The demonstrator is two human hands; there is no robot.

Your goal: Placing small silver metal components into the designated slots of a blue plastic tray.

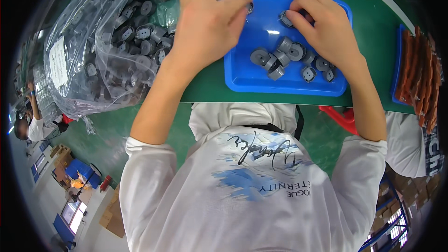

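Observation:
My left hand is over the left side of a blue plastic tray, its fingers closed. A small grey part peeks out at those fingertips, mostly hidden by the hand. Over the tray's right half, my right hand pinches a grey round plastic part between thumb and fingers. Several loose grey round parts lie in the near half of the tray, some showing a pale face with small holes.
To the left, a large clear plastic bag holds many similar grey parts. A green table carries everything. Orange-brown strips are stacked in another blue tray at the far right. Other people are at both sides; a red chair part is below the table edge.

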